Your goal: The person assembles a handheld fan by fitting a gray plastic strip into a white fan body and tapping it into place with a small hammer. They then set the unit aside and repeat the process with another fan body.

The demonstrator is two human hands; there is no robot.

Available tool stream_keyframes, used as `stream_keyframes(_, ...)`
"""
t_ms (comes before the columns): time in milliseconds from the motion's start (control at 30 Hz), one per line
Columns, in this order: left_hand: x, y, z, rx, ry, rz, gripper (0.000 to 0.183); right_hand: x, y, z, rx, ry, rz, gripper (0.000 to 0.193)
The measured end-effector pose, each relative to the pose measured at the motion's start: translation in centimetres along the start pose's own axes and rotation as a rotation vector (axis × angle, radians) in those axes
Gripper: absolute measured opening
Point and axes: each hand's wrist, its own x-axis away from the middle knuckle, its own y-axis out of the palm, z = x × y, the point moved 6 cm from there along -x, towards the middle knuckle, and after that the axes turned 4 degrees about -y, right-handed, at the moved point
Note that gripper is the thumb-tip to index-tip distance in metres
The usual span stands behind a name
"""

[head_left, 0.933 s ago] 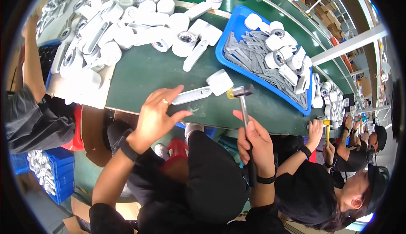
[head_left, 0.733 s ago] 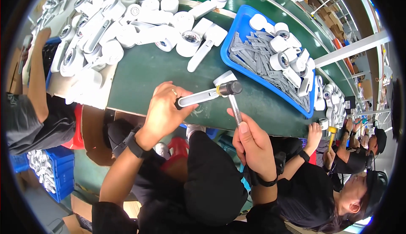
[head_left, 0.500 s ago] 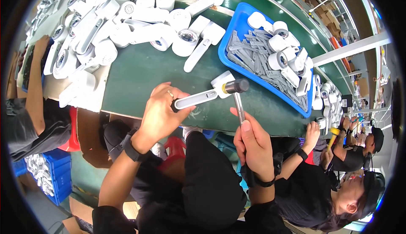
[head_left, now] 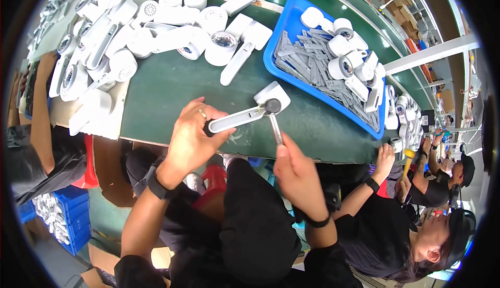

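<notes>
My left hand (head_left: pixel 191 137) grips the handle end of a long white plastic part (head_left: pixel 245 115) that lies on the green table (head_left: pixel 172 95), its square head pointing right. My right hand (head_left: pixel 297 176) holds a small hammer (head_left: pixel 273 119) by the shaft; the dark hammer head rests on the white part near its square head. A ring is on my left hand and a dark band on each wrist.
A blue tray (head_left: pixel 284 40) with grey strips and white round parts sits behind. Several white plastic parts (head_left: pixel 130 33) are piled at the back left. Another person (head_left: pixel 416 204) works at the right; an arm (head_left: pixel 39 111) reaches in at left.
The hammer head came down from beside the part onto it. My left hand stayed clamped on the handle. The view has shifted slightly closer to the table.
</notes>
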Motion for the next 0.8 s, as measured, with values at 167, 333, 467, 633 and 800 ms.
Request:
stream_keyframes(167,0.4,-0.3,-0.5,-0.006,-0.011,0.001,0.021,1.5,-1.8,-3.4,-0.262,0.066,0.074,0.046)
stream_keyframes(333,0.0,0.0,-0.1,0.021,-0.004,0.003,0.021,0.2,0.1,0.1,-0.004,0.089,-0.016,0.047)
stream_keyframes(467,0.6,-0.2,-0.5,-0.005,-0.006,0.015,0.022,1.2,-1.2,-3.5,-0.154,0.081,-0.02,0.047)
stream_keyframes(633,0.4,-0.2,-0.7,-0.001,0.009,0.02,0.022,1.1,-0.3,-4.1,-0.166,-0.003,-0.069,0.044)
stream_keyframes(800,0.5,0.1,-1.0,0.023,0.0,0.026,0.022,-0.4,1.0,-1.8,0.035,0.009,-0.131,0.041)
